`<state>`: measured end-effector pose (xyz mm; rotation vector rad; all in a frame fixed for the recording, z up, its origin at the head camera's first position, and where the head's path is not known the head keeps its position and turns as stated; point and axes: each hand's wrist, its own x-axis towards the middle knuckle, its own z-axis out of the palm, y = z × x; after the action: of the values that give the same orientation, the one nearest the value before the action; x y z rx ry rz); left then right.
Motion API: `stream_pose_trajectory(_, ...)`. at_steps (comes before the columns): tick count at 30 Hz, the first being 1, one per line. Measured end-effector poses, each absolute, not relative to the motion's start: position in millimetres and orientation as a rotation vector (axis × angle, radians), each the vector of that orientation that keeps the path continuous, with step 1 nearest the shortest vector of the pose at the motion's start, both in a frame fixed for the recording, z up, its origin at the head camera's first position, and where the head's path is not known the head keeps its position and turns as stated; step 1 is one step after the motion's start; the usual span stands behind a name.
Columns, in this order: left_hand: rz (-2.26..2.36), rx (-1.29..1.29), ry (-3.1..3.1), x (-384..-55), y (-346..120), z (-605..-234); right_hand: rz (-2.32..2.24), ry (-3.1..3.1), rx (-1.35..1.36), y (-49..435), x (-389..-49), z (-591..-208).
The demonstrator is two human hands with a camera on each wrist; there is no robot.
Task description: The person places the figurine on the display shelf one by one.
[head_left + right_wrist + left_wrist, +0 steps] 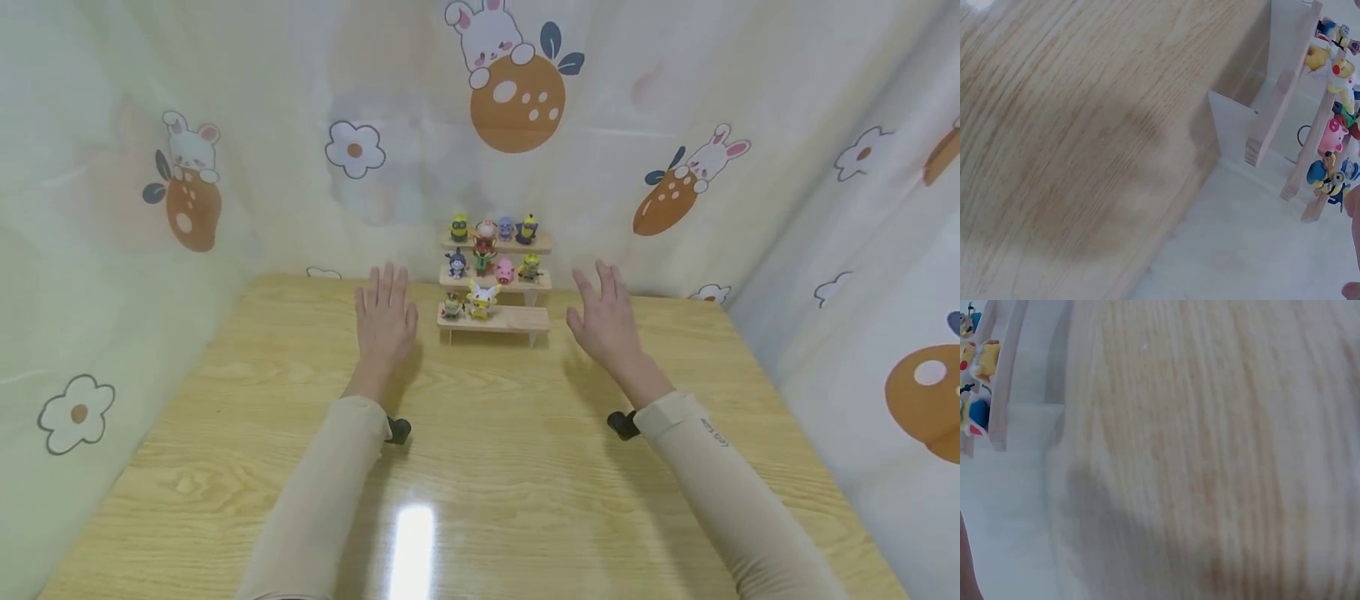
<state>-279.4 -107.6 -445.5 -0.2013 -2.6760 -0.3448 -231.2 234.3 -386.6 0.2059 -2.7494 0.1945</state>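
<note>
A three-tiered wooden display stand (517, 318) stands at the back of the table, with several small toy figures on its steps. On the lowest step are a white-and-yellow figure (482, 302) and a small figure (452, 307) beside it. A pink pig figure (505, 271) is on the middle step. To the left of the stand, my left hand (385, 321) is held palm down, fingers extended, touching nothing I can make out. My right hand (607, 323) hovers to the right of the stand, fingers spread and holding nothing. Only slivers of the hands show in the wrist views.
The wooden table (480, 467) reaches back to a printed curtain (420, 92) with rabbits and flowers, close behind the stand. Curtains also hang at both sides. Black wrist mounts (624, 425) sit under both sleeves.
</note>
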Motion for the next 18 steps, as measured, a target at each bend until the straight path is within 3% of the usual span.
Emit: stream_pose_trajectory(18,-0.376,-0.198,-2.742,-277,-100,-449,0.126,-2.763,0.052,243,-228,-400)
